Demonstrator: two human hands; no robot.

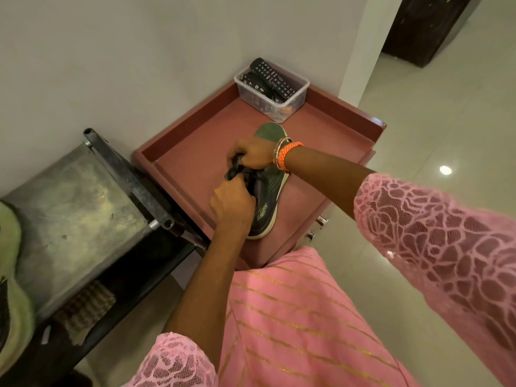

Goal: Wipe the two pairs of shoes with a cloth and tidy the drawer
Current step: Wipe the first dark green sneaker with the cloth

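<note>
Pink lace sleeves (435,247) frame the view, both arms reaching out over a reddish-brown rimmed tabletop (195,152). Nearest, the left hand (231,205) curls its fingers into the laces at the mouth of a dark sneaker (268,196), its grip clamped on them. The sneaker lies tilted on its side near the front right edge of the tabletop, heel toward the person, pale sole facing right, with green lettering on its flank. Just beyond, the right hand (251,155), with beaded and orange bracelets (284,155) at the wrist, pinches the same dark laces, its grip also clamped on the shoe. Whether a cloth sits between the hands I cannot tell. At the far corner of the tabletop stands a clear plastic box (293,101) holding black remote controls (273,76). Left of the tabletop, a worn metal rack (78,208) touches its side.
</note>
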